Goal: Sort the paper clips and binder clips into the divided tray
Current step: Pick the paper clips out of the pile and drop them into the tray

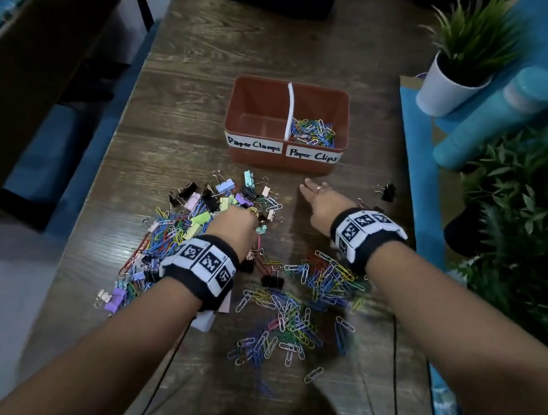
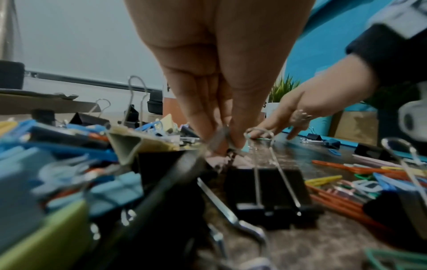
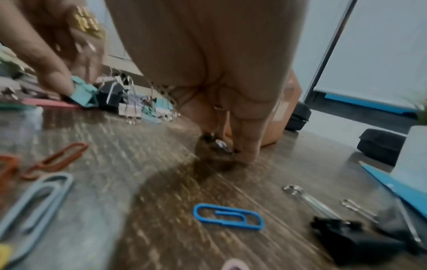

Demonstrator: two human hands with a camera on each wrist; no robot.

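I pinch a teal binder clip (image 3: pixel 82 91) with my left hand (image 1: pixel 234 225); my right hand (image 1: pixel 321 203), fingers straight and empty, presses the wooden worktop (image 1: pixel 188 110). Next, I should carry it to the red-brown divided tray (image 1: pixel 283 162), left compartment.

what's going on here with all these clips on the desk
A person is sorting clips into a brown tray with two labelled halves. The paper clip half holds a pile of paper clips; the clamp half looks empty. The left hand digs into the mixed pile, fingers pinched on a clip's wire handle. The right hand reaches flat across the table.
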